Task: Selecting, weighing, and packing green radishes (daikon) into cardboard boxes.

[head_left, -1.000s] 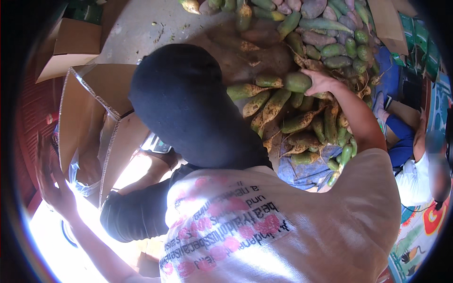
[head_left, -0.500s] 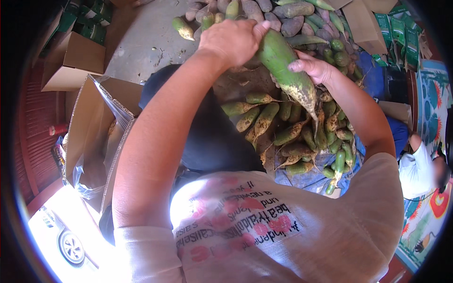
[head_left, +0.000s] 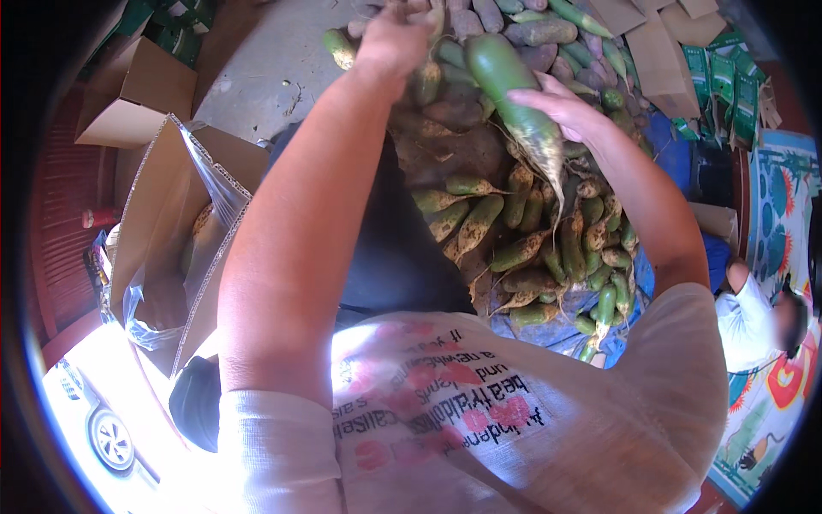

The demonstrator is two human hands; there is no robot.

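Note:
A large green radish [head_left: 501, 73], with a pale, soil-stained tapering root, is held in my right hand [head_left: 561, 107], whose fingers wrap its right side. The root tip points down toward a heap of smaller green radishes [head_left: 479, 223] with dirt on their lower ends. My left hand [head_left: 394, 41] is off the big radish, up and to its left, over the far radishes near the top edge. Its fingers are blurred, so I cannot make out whether they hold anything. One short radish [head_left: 339, 50] lies just left of that hand.
On the left stands an open cardboard box [head_left: 141, 248] lined with clear plastic, a smaller carton [head_left: 141, 90] behind it. Purple-brown roots [head_left: 548, 32] lie at the back. Flattened cardboard [head_left: 664, 68] and green packets [head_left: 723, 81] are far right. Another person [head_left: 753, 317] is at the right edge.
My left hand has let go of the big radish's top end and moved up and left. The radish stays in my right hand, now more upright.

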